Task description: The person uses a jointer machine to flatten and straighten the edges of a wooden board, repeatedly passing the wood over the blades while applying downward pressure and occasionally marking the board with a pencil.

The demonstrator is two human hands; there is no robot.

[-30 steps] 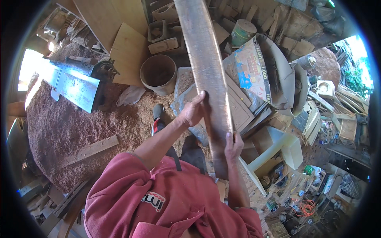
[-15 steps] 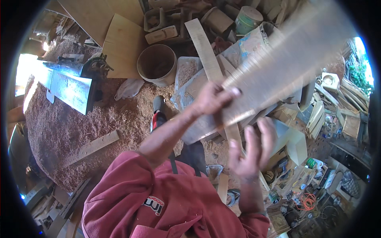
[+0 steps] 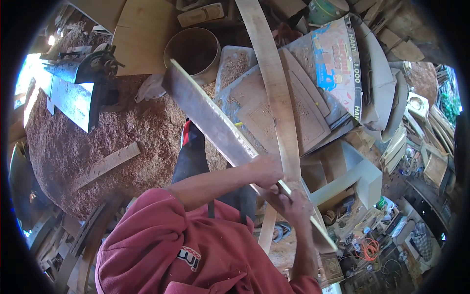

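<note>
A long dark wooden board with a pale, light-catching edge slants from upper left to lower right across my body. My left hand is closed on it just right of its middle, with my forearm crossing the board's near side. My right hand grips it nearer the lower right end, fingers round the edge. Behind it, a long pale plank lies lengthwise over flat brown panels and plastic sheeting.
A bucket, a plywood sheet and a printed cardboard piece lie ahead. A metal machine stands left above wood shavings. A pale box frame, offcuts and a cluttered bench are on the right.
The dark board has swung from upright, through a blurred tilt to the right, to an edge-up slant toward the upper left. My right hand, briefly opened, is closed on it again.
</note>
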